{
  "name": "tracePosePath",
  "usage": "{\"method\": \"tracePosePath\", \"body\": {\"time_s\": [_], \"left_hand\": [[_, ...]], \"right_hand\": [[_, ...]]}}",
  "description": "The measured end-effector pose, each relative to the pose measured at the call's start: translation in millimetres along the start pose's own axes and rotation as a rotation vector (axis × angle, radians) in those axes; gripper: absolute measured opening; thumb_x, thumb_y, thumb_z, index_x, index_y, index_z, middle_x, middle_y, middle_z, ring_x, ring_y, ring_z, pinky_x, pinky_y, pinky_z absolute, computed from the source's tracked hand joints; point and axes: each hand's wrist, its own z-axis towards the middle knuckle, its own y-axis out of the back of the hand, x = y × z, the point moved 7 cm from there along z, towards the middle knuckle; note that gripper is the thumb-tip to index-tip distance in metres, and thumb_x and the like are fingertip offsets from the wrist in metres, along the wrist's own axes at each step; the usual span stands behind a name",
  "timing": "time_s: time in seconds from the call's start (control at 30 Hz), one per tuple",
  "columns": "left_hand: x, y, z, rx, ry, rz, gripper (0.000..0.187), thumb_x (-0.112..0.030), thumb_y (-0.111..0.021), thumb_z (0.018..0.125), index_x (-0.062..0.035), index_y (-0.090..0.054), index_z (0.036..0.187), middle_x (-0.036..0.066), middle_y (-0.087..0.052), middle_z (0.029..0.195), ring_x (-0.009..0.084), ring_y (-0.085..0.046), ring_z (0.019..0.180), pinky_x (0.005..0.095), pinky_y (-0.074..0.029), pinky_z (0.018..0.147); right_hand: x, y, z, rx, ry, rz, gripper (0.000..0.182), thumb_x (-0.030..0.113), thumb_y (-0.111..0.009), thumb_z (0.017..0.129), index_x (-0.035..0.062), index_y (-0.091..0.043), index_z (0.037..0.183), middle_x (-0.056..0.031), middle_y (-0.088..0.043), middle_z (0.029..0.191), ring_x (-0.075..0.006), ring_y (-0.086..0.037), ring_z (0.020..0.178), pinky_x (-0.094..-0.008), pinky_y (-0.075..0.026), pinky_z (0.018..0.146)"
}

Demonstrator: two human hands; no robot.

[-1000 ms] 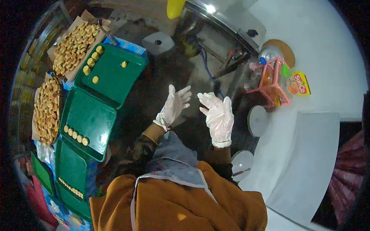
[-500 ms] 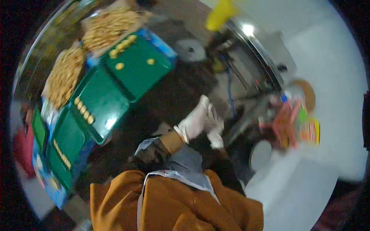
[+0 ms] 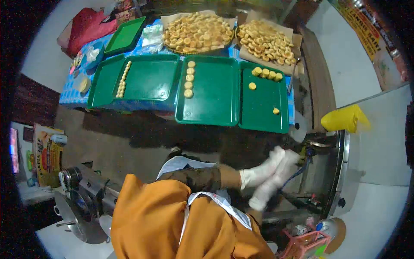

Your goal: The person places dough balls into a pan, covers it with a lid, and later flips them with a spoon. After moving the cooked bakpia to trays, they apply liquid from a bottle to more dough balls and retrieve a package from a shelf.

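Note:
Both hands wear white gloves and are close together, right of centre, over the dark floor. My left hand [image 3: 265, 169] is the upper one, and its fingers are smeared by motion. Against it lies my right hand [image 3: 276, 180], also blurred, so its fingers cannot be made out. No object is visible in either. Beyond them, on the table, a green tray [image 3: 263, 116] holds several small yellow rounds [image 3: 267, 74]. The middle green tray [image 3: 210, 108] has a row of pale rounds [image 3: 189, 78], and the left one [image 3: 148, 82] a row of small dough pieces [image 3: 123, 80].
Two heaps of baked rounds [image 3: 198, 32] [image 3: 267, 42] stand at the table's back. A yellow bag [image 3: 345, 119] is at right, by a metal-edged counter [image 3: 340, 168]. Lower left are metal pots [image 3: 79, 216]; lower right, a pink rack [image 3: 307, 244].
The view has swung round, so the table now spans the top. The gloved hands appear further right and remain close together.

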Motion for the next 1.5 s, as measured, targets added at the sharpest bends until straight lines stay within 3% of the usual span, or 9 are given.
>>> {"method": "tracePosePath", "body": {"time_s": [0.23,0.33,0.43,0.6,0.73,0.8,1.0,1.27,1.5], "left_hand": [[-112.0,145.5,-33.2,0.199,-0.211,-0.161,0.058,-0.036,-0.038,0.104,-0.0030,-0.037,0.152,0.019,-0.043,0.152,0.0327,-0.040,0.140,0.0400,-0.031,0.115],[-111.3,233.5,-32.4,0.251,-0.275,0.115,0.061,-0.037,-0.042,0.101,-0.0027,-0.036,0.152,0.021,-0.053,0.143,0.0373,-0.057,0.125,0.0405,-0.047,0.102],[-97.4,334.1,-28.9,-0.150,-0.365,0.167,0.033,-0.032,-0.057,0.090,-0.0028,-0.065,0.104,0.024,-0.063,0.101,0.0360,-0.063,0.092,0.0438,-0.051,0.072],[-91.1,459.0,-38.0,-0.291,-0.302,0.360,0.027,-0.027,-0.059,0.092,-0.0023,-0.063,0.102,0.021,-0.064,0.095,0.0375,-0.062,0.089,0.0433,-0.050,0.077],[-96.4,521.1,-65.9,-0.261,-0.132,0.180,0.024,-0.024,-0.062,0.094,-0.0022,-0.069,0.102,0.014,-0.069,0.095,0.0270,-0.067,0.091,0.0380,-0.053,0.081],[-73.1,552.6,-82.5,-0.357,-0.128,0.250,0.025,-0.024,-0.063,0.094,-0.0015,-0.070,0.102,0.014,-0.070,0.098,0.0244,-0.067,0.093,0.0364,-0.052,0.083],[-51.1,653.4,-164.6,-0.989,0.012,0.380,0.024,-0.021,-0.062,0.095,-0.0019,-0.070,0.107,0.011,-0.071,0.100,0.0239,-0.067,0.090,0.0344,-0.052,0.084],[29.2,697.0,-213.7,-1.176,0.273,-0.274,0.028,-0.014,-0.063,0.097,0.0031,-0.064,0.119,0.008,-0.069,0.104,0.0118,-0.061,0.090,0.0262,-0.049,0.082],[-14.0,710.3,-204.5,-1.321,0.153,0.472,0.067,-0.013,-0.064,0.092,0.0025,-0.035,0.151,0.023,-0.040,0.153,0.0346,-0.040,0.141,0.0409,-0.032,0.116]], "right_hand": [[-71.1,-144.0,4.9,0.307,0.113,-0.133,0.065,0.057,-0.042,0.100,0.0096,-0.045,0.146,-0.0196,-0.051,0.144,-0.0264,-0.044,0.135,-0.0395,-0.033,0.112],[-21.2,-255.1,-55.5,0.459,-0.396,0.286,0.079,0.069,-0.031,0.099,0.0128,-0.035,0.155,-0.0190,-0.046,0.150,-0.0292,-0.042,0.138,-0.0462,-0.029,0.115],[-37.9,-353.2,-92.2,0.757,-0.583,0.579,0.082,0.071,-0.027,0.099,0.0133,-0.030,0.157,-0.0256,-0.036,0.156,-0.0397,-0.036,0.141,-0.0526,-0.022,0.118],[12.4,-479.0,-171.9,0.953,-0.634,0.597,0.073,0.061,-0.033,0.102,0.0110,-0.033,0.155,-0.0279,-0.036,0.155,-0.0403,-0.033,0.144,-0.0508,-0.028,0.115],[35.4,-544.4,-196.5,0.933,-0.095,-0.119,0.029,0.014,-0.054,0.099,0.0001,-0.065,0.123,-0.0148,-0.066,0.127,-0.0272,-0.062,0.116,-0.0338,-0.045,0.101],[15.3,-595.8,-216.1,1.121,0.094,0.006,0.036,0.022,-0.060,0.097,-0.0013,-0.065,0.124,-0.0084,-0.069,0.115,-0.0152,-0.062,0.104,-0.0299,-0.047,0.095],[13.0,-751.7,-315.5,1.310,0.834,-0.137,0.033,0.003,-0.052,0.086,0.0101,-0.070,0.113,-0.0165,-0.067,0.118,-0.0388,-0.061,0.107,-0.0439,-0.051,0.091],[11.5,-812.0,-355.8,1.329,0.923,-0.154,0.032,0.000,-0.053,0.083,0.0079,-0.065,0.111,-0.0161,-0.068,0.103,-0.0378,-0.062,0.101,-0.0470,-0.051,0.088],[1.1,-769.9,-398.7,1.234,1.050,-0.383,0.061,0.039,-0.058,0.094,0.0051,-0.045,0.144,-0.0227,-0.036,0.154,-0.0394,-0.040,0.136,-0.0568,-0.036,0.106]]}}
